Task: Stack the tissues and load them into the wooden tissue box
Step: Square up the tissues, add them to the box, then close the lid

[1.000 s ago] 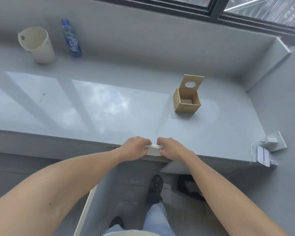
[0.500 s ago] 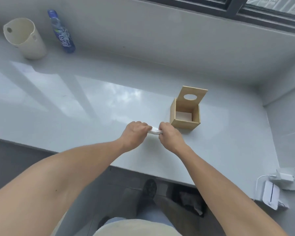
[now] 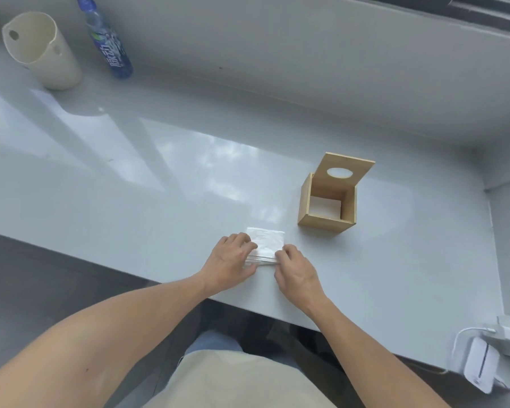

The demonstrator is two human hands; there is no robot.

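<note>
While flat between hands, tissue stack [image 3: 265, 242] squarish.

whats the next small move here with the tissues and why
Probably grip the tissue stack from both sides and lift it toward the wooden tissue box. The left hand and right hand bracket the stack, which lies flat on the counter and looks squared up. The box stands just beyond to the right, lid up, with room left inside.
</note>
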